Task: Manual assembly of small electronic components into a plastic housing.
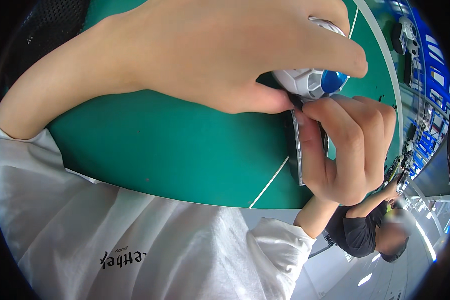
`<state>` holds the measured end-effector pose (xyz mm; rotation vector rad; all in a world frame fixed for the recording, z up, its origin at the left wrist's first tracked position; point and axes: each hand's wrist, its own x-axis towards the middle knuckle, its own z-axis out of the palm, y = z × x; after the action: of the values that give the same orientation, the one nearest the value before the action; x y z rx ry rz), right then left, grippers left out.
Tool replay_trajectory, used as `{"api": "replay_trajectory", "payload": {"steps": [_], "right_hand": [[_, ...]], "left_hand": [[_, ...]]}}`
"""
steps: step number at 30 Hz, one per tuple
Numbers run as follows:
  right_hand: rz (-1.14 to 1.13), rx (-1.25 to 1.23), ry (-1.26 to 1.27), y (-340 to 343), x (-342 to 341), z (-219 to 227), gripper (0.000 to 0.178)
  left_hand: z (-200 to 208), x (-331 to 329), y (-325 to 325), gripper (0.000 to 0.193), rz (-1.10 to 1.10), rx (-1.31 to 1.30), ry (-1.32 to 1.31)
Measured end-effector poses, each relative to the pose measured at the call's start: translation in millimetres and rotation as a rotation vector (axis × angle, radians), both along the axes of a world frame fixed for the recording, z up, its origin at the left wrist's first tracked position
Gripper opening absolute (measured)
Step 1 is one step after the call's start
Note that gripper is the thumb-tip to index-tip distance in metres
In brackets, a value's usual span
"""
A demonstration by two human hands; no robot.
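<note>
A broad, smooth green counter (195, 145) with a flat, plain finish fills the middle of the view, its edges bowed by the lens. A thin, straight white line (269, 182) crosses the green near the front edge, slanting up to the right; a similar short stretch of white shows at the far right. A wide, pale grey band (393, 75) borders that side. Tiny dark specks (147, 179) lie scattered on the surface.
</note>
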<state>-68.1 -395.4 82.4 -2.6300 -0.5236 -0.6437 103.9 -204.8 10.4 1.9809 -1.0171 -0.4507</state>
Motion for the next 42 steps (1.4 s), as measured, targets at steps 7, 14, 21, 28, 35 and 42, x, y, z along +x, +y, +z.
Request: {"api": "replay_trajectory", "payload": {"steps": [7, 14, 21, 28, 35, 42], "right_hand": [[-0.022, 0.108, 0.045, -2.6, -7.1, 10.1, 0.022], [-0.024, 0.084, 0.135, -1.3, -7.5, 11.4, 0.019], [-0.096, 0.099, 0.072, 16.6, 1.5, 10.7, 0.019], [-0.168, -0.015, 0.093, -2.8, -0.4, 10.7, 0.021], [-0.167, 0.019, 0.098, -12.4, 3.6, 2.0, 0.024], [-0.167, -0.127, 0.078, -20.4, 10.1, 4.7, 0.027]], "left_hand": [[15.9, -11.9, -12.0, 0.059, 0.032, -0.003, 0.000], [20.8, -15.2, -8.3, 0.059, 0.074, 0.005, 0.008], [24.8, -18.4, -24.9, 0.059, 0.105, 0.009, 0.028], [20.0, -9.7, -7.6, 0.059, 0.113, 0.027, 0.049], [50.2, -33.0, -32.0, 0.059, 0.126, 0.037, 0.028], [65.4, -49.0, -50.6, 0.059, 0.114, 0.056, 0.005]]}}
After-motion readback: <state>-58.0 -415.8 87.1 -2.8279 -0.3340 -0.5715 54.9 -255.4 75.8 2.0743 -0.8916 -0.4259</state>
